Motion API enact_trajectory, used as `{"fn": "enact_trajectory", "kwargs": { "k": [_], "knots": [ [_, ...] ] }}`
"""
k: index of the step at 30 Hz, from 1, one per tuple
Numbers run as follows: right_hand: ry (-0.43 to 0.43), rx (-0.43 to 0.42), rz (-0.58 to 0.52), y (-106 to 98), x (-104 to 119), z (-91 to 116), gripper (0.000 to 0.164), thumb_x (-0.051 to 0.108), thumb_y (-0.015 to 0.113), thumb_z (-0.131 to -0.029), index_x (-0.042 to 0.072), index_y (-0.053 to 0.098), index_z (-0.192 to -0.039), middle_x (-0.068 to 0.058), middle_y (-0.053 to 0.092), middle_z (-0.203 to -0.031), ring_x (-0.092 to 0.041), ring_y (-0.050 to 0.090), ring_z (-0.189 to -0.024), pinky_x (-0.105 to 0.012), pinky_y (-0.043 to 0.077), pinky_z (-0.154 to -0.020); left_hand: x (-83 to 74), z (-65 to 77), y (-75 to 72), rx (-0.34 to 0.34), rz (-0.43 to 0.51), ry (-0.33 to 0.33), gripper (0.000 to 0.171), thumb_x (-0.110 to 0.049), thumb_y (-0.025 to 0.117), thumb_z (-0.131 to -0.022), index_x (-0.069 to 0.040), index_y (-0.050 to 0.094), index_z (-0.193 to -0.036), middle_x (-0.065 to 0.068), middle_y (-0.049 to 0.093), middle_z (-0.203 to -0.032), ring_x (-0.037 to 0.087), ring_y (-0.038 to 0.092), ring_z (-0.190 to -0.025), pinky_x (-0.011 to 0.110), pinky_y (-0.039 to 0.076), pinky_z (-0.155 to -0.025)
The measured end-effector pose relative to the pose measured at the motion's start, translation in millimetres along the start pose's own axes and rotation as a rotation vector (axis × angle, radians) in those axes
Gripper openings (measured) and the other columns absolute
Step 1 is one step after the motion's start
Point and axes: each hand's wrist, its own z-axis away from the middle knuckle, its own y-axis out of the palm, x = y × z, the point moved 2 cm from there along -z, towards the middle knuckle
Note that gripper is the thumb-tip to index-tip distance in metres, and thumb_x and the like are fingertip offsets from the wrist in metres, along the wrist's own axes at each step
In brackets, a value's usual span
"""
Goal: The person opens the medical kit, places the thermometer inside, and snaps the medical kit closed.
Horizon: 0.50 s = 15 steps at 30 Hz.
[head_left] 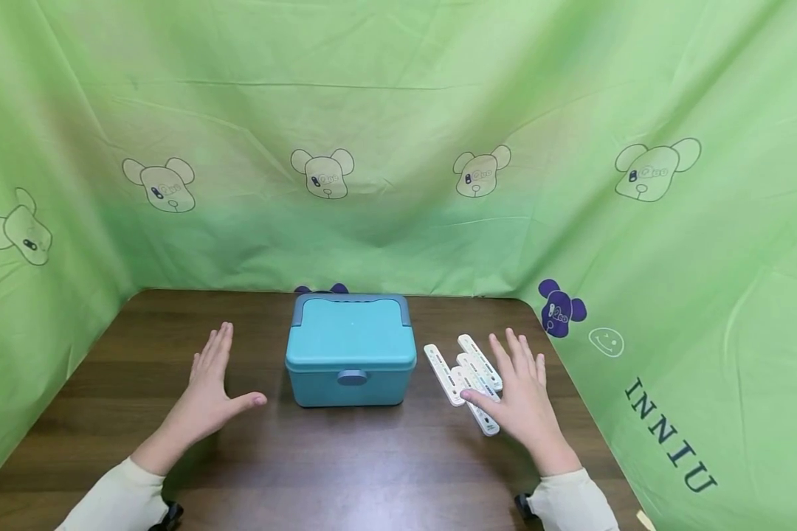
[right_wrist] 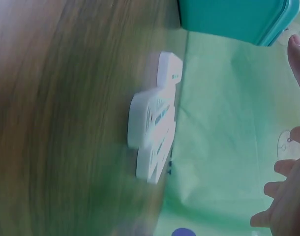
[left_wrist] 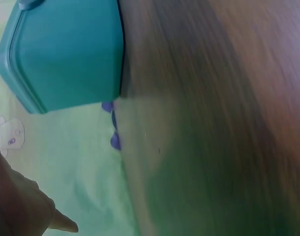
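A teal lidded box (head_left: 352, 339) with a grey-blue handle and front latch (head_left: 353, 377) stands closed at the middle of the table. Left of it, my left hand (head_left: 206, 402) hovers with fingers straight and thumb spread, holding nothing. Several slim white cases with printed labels (head_left: 443, 375) lie in a loose cluster to the box's right. Over that cluster's right side is my right hand (head_left: 521, 398), fingers spread and holding nothing; it hides part of the cases. The right wrist view shows the white cases (right_wrist: 150, 118) lying on the table, apart from the hand.
A dark wood table (head_left: 345, 472) carries everything. Green cloth (head_left: 385, 243) printed with bear heads hangs behind and along both sides. A small pale object (head_left: 646, 520) shows at the table's lower right edge.
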Motion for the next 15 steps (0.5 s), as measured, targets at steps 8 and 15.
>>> {"fn": "enact_trajectory", "kwargs": {
  "k": [8,15],
  "knots": [
    [-0.022,-0.085,-0.056,3,14,1,0.108,0.056,0.086,-0.074,0.013,0.036,-0.160,-0.019,0.026,-0.166,-0.044,0.019,-0.154,-0.064,0.005,-0.124,-13.9,-4.5,17.2,0.005,0.128,-0.049,0.133,-0.049,0.089,-0.076,-0.024,-0.007,-0.166,0.015,0.002,-0.173,0.043,0.003,-0.157,0.077,0.019,-0.113],
    [-0.043,-0.145,-0.115,4,29,-1,0.102,0.048,0.089,-0.073,0.009,0.044,-0.155,-0.020,0.034,-0.162,-0.046,0.028,-0.149,-0.066,0.014,-0.121,-20.7,-6.8,30.5,0.005,0.191,-0.078,0.126,-0.043,0.088,-0.080,-0.035,-0.004,-0.165,0.013,0.005,-0.173,0.042,0.009,-0.157,0.079,0.024,-0.109]
  ]
}}
